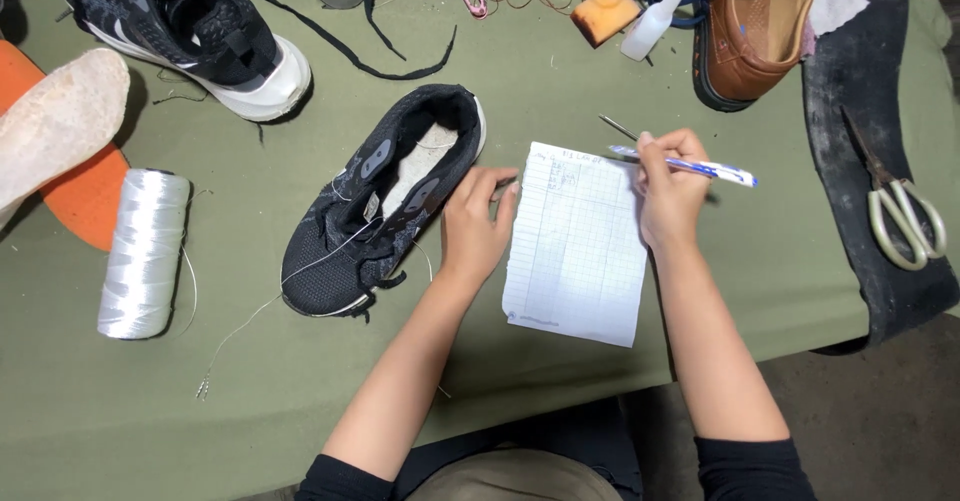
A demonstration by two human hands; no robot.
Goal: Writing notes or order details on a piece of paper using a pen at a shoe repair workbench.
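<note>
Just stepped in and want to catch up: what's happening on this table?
A person sits at a green cloth-covered table. The right hand holds a blue-and-white pen at the top edge of a white gridded paper sheet, which the left hand steadies. Beside it lies a black mesh sneaker trailing white thread, with a white thread spool further left.
</note>
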